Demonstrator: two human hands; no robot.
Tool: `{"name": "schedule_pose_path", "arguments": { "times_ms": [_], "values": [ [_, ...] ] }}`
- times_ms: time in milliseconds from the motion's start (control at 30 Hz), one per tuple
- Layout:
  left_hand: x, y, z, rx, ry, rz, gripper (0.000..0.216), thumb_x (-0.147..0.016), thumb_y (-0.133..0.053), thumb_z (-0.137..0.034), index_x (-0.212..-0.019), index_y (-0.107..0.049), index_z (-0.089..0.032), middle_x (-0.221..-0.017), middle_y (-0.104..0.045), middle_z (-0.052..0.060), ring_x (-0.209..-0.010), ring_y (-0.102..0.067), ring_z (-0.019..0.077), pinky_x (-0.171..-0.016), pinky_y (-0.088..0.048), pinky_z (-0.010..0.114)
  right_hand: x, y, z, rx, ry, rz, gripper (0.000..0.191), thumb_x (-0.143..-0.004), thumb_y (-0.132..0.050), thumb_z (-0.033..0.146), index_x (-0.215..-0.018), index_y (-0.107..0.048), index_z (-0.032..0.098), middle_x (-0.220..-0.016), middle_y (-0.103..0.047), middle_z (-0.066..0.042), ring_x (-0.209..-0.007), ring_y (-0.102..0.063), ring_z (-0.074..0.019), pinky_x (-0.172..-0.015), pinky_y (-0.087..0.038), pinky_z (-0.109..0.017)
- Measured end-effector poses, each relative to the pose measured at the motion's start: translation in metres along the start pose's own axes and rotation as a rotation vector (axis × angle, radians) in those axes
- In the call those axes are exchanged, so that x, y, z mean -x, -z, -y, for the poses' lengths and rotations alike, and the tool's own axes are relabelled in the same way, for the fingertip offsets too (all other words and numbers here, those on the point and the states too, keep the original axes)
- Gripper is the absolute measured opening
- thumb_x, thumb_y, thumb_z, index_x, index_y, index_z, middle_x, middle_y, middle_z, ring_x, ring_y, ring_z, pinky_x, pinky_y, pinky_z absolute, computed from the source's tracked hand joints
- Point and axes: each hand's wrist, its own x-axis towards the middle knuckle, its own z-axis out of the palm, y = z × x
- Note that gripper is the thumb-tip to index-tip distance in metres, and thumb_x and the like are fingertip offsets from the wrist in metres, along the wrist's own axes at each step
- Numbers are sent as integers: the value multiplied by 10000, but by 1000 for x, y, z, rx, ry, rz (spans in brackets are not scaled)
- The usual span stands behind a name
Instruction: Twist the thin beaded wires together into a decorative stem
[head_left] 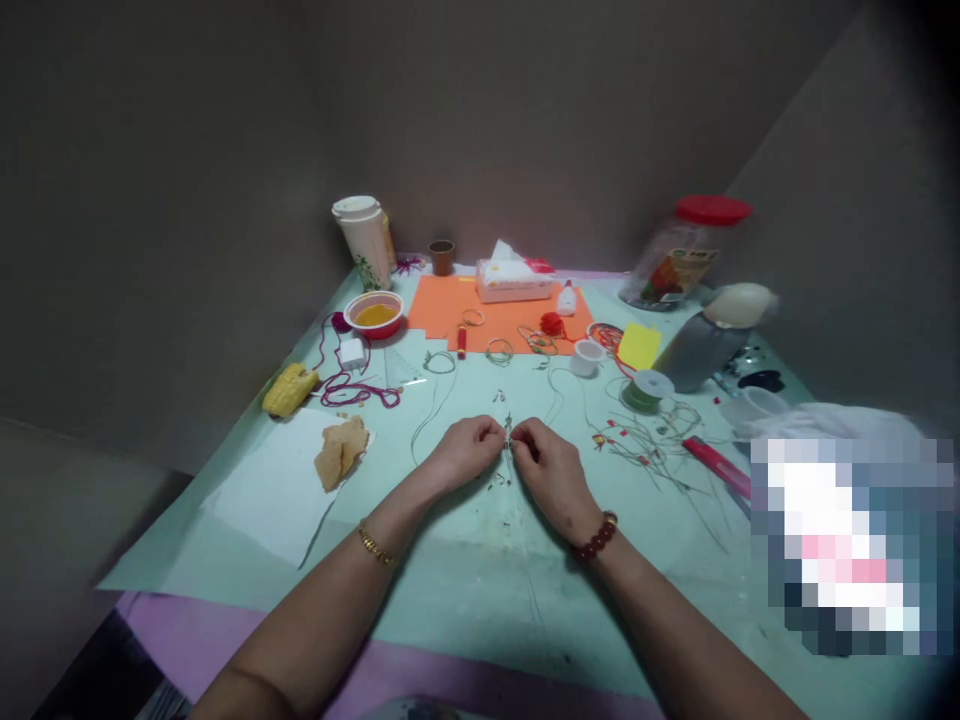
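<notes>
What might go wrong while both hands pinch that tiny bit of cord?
The small cord piece, pinched between the left hand and the right hand, may slip and get lost among the scraps beneath. The loose cords beside the right hand might snag on the bead bracelet.

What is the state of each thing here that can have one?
Tall white paper cup: lid on.
Clear plastic jar, red lid: closed, leaning.
Red round bowl: holds yellow filling.
Pink tissue box: open.
Thin green cord: pinched between left hand and right hand.
</notes>
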Motion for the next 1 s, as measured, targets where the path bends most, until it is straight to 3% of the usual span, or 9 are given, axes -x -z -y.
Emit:
{"name": "schedule_pose_path", "arguments": {
  "times_ms": [100,367,600,867,1000],
  "values": [
    [6,-1,-1,-27,41,-44,148,-722,-499,-247,-799,-601,-173,-648,-554,-16,-582,-440,109,-530,-305,220,-1,-1,0,4,-6,-4,126,-818,-418,163,-762,-524,200,-725,-593,-14,-674,-518,-151,-645,-359,-249],
    [16,-5,-5,-130,-99,-108,96,-761,-479,-242,-707,-538,-189,-572,-472,-54,-553,-399,92,-538,-287,222,-1,-2,-2,46,25,2,123,-790,-425,152,-701,-492,204,-689,-568,-10,-632,-489,-146,-612,-335,-249],
    [14,-8,-3,-130,-91,-127,106,-749,-483,-238,-664,-517,-184,-553,-434,-58,-549,-384,91,-529,-269,227,-3,-4,-3,59,-15,62,114,-799,-432,174,-724,-510,209,-605,-524,21,-564,-458,-132,-566,-300,-242],
    [10,0,2,-42,-108,-4,170,-784,-456,-280,-702,-552,-167,-583,-455,-35,-562,-382,96,-527,-283,224,-4,4,-3,14,13,80,144,-816,-436,190,-745,-561,201,-625,-553,17,-583,-478,-125,-583,-324,-229],
    [5,2,4,1,-42,53,204,-774,-483,-327,-744,-581,-151,-621,-481,-20,-589,-387,100,-533,-289,219,-4,4,-5,-7,16,67,142,-807,-448,186,-736,-570,196,-621,-559,20,-578,-481,-122,-576,-324,-225]
  ]
}}
